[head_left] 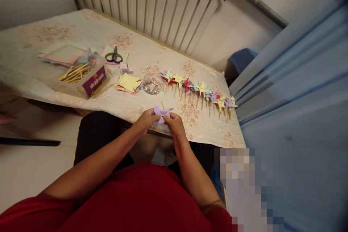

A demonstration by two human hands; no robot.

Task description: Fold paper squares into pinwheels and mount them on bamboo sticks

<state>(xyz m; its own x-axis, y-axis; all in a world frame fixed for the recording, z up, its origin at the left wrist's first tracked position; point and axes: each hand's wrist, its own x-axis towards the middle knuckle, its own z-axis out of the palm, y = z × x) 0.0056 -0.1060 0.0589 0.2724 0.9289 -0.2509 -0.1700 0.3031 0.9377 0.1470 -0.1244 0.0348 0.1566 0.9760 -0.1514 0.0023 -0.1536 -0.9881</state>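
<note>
Between my two hands, just above the table's front edge, is a purple paper pinwheel [161, 113] with its blades folded inward. My left hand [149, 119] pinches it from the left, thumb near the centre. From the other side my right hand [174, 123] grips it, thumb and finger at the middle, where a small shiny spot shows. A thin stick [162, 105] pokes up behind the paper. Beyond my hands sit a round clear dish [152, 84] of small shiny pins and a stack of yellow and red paper pieces [128, 83].
Finished pinwheels [201, 88] on sticks lie in a row at the right. Leftward stand a plastic tub [94, 76] with wooden sticks [76, 72], scissors [114, 56], small white boxes [125, 67] and coloured sheets [66, 55]. A radiator [152, 3] backs the table; a blue curtain [293, 90] hangs right.
</note>
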